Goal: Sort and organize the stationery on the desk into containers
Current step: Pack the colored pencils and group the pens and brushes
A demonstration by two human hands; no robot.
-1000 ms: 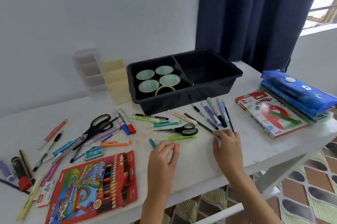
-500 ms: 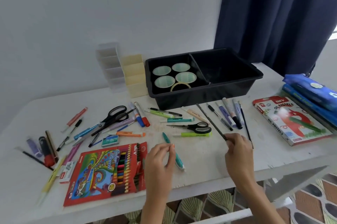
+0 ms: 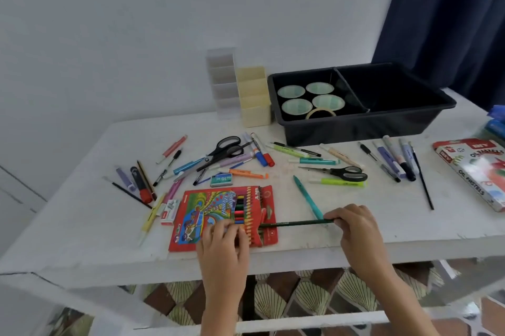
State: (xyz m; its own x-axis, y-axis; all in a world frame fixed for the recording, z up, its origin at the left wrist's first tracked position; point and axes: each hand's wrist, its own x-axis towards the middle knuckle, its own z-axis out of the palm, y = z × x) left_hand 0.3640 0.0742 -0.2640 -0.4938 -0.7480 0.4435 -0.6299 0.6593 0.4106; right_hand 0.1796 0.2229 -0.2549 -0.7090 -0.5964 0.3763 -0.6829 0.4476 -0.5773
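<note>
My right hand (image 3: 355, 229) pinches the end of a dark green pencil (image 3: 295, 224), whose tip points left into the open flap of a red colour pencil box (image 3: 202, 215). My left hand (image 3: 224, 242) rests on the box's lower edge, fingers curled over it. A teal pen (image 3: 306, 196) lies just above my right hand. Pens, markers and highlighters are scattered across the white desk (image 3: 90, 226). A black two-part bin (image 3: 382, 128) at the back holds tape rolls in its left half. Beside it stand a cream divider holder (image 3: 254, 97) and a clear one (image 3: 222, 81).
Two pairs of black scissors (image 3: 226, 148) (image 3: 341, 173) lie among the pens. An oil pastels box (image 3: 475, 171) sits at the right edge with blue pouches (image 3: 496, 122) behind it. A small stapler-pin box (image 3: 221, 179) lies above the pencil box. The desk's front edge is right under my wrists.
My right hand carried the green pencil left, to the colour pencil box. My left hand let the teal pen lie and moved onto the box. The view swung left.
</note>
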